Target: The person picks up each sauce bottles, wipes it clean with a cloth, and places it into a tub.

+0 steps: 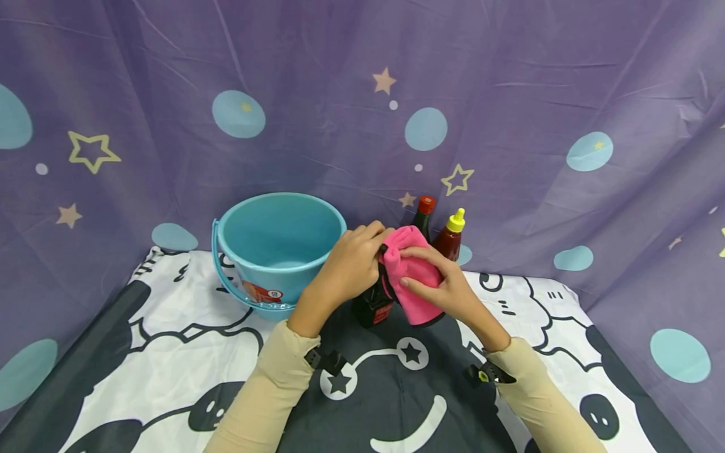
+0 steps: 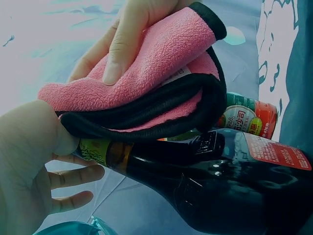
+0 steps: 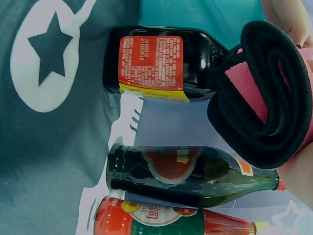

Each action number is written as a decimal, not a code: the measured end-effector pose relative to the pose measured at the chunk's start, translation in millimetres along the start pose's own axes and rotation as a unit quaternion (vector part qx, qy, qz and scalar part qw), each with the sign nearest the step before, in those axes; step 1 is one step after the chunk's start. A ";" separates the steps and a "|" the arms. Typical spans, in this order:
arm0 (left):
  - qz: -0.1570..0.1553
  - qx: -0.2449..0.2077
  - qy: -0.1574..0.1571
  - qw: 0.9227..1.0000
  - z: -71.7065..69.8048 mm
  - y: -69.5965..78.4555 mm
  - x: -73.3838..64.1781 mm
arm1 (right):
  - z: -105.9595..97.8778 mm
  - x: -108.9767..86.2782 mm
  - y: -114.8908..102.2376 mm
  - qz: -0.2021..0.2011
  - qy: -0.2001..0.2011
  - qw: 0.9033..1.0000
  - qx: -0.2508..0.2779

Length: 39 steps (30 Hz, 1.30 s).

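A folded pink cloth [image 1: 416, 277] with black edging is in my right hand [image 1: 444, 280], whose thumb and fingers grip it from the side. The cloth lies against the neck of a dark glass sauce bottle [image 2: 210, 171] standing on the tabletop. My left hand [image 1: 354, 261] is at the top of that bottle. In the left wrist view its thumb and forefinger pinch the bottle's top end beside the cloth, while the other fingers [image 2: 76, 176] stick out behind. The cap is hidden by hand and cloth. The bottle's red label [image 3: 151, 61] shows in the right wrist view.
A light blue bucket [image 1: 283, 267] with its handle down stands close to my left hand. Behind the cloth are a green bottle with a red cap [image 1: 427, 204] and a red sauce bottle with a yellow cap [image 1: 455, 220]. A purple curtain [image 1: 340, 94] hangs behind.
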<state>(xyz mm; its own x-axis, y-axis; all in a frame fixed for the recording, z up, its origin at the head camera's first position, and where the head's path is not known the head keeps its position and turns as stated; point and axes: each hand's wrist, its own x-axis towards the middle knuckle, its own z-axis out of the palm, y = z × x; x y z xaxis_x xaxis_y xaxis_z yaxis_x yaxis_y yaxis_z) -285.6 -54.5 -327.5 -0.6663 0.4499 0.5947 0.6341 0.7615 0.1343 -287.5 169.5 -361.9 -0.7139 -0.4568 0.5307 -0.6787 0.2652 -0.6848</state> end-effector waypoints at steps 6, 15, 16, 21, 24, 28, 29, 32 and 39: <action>0.007 0.009 0.006 1.000 0.5 0.9 0.0 | 1.7 -1.0 2.8 0.012 0.002 1.000 0.005; 0.009 0.010 0.005 1.000 1.3 2.8 -0.5 | 6.4 -9.4 17.2 0.035 -0.002 0.999 -0.013; 0.009 0.010 0.005 1.000 1.3 3.1 -0.3 | 7.0 -11.1 20.7 0.038 -0.005 0.999 -0.015; 0.010 0.006 0.005 1.000 0.5 3.6 -0.7 | 9.3 -17.9 30.0 0.046 -0.018 0.999 -0.013; 0.008 0.003 0.003 1.000 -0.6 3.3 -1.2 | 10.2 -19.8 31.2 0.038 -0.031 0.999 -0.011; 0.007 -0.002 -0.001 1.000 -0.9 3.0 -1.2 | 9.8 -22.7 33.1 0.039 -0.055 0.998 -0.013; 0.007 -0.003 -0.001 1.000 -0.7 2.8 -1.2 | 9.6 -23.4 33.7 0.041 -0.061 0.997 -0.014; 0.008 -0.003 0.000 1.000 -0.3 2.4 -1.3 | 8.8 -25.2 34.9 0.044 -0.076 0.996 -0.018; 0.012 -0.001 0.004 1.000 0.3 2.5 -0.9 | 6.7 -28.7 36.3 0.042 -0.095 0.994 -0.033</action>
<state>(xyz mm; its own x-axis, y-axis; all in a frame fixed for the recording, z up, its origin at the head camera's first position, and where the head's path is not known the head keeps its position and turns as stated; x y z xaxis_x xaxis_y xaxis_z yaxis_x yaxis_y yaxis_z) -283.5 -52.9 -327.9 -0.6474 0.4639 0.6047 0.6508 0.7494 0.1218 -290.5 186.5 -405.4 -0.7274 -0.5815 0.3644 -0.6325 0.3621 -0.6847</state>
